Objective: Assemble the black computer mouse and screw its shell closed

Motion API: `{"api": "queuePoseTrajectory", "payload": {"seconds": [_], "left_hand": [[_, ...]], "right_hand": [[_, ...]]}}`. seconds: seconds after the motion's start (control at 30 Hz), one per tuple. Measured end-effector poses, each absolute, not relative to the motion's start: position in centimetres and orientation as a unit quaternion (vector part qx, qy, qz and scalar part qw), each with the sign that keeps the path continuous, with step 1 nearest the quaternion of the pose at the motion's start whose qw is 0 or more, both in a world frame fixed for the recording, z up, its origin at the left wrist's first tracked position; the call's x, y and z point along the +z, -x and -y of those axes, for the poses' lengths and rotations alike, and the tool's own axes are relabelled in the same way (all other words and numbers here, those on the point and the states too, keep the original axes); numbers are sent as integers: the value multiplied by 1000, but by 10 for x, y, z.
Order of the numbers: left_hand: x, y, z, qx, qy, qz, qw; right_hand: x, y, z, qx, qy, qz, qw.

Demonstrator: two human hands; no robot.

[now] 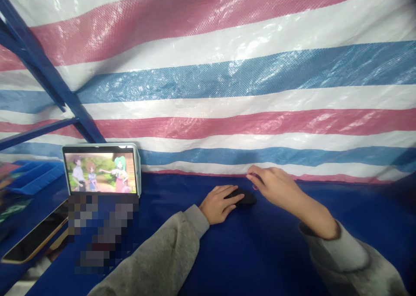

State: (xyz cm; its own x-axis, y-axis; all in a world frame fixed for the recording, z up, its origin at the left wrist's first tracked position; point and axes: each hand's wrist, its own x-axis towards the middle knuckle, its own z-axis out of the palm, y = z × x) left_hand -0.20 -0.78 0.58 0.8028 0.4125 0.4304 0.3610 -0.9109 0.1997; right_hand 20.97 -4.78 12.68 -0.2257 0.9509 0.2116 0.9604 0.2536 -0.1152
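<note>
Head view shows both bare hands over a dark blue surface [234,248]; the left hand [222,204] lies palm down at the near left side of a black, rounded object [245,197], its fingers spread and reaching over the top; that grip is loose and open, laid on the object rather than closed round it. To its right, the right hand [268,184] is bent at the wrist, with thumb and forefinger brought close together; a small reddish piece [255,187] shows just below the fingertips, beside the black object's far right end; whether the fingers pinch it, I cannot tell.

Both forearms wear grey sleeves [169,248]; behind the surface hangs a sheet [227,83] striped red, white and blue, crossed at the left by blue bars [48,70]. A tablet [100,170] in a pale case stands upright at the left, showing three cartoon figures; a blurred blue tray [37,177] sits farther left; nearer, a dark-screened phone [37,233] lies at a slant, beside a pixelated patch [100,231] whose contents are hidden.
</note>
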Motion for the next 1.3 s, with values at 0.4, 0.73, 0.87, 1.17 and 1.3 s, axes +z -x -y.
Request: {"api": "queuePoseTrajectory", "payload": {"seconds": [0.4, 0.73, 0.87, 1.17, 1.3], "left_hand": [[6, 2, 8, 235, -947, -209, 60], [8, 2, 9, 241, -947, -206, 52], [7, 2, 8, 241, -947, -204, 52], [7, 1, 8, 242, -948, -202, 49], [7, 1, 9, 242, -947, -204, 50]], "right_hand": [[126, -208, 47, -34, 637, 763, 105], [124, -209, 45, -26, 634, 765, 112], [124, -210, 45, -36, 636, 764, 105], [127, -207, 47, -40, 646, 759, 77], [130, -204, 50, -31, 654, 754, 62]]}}
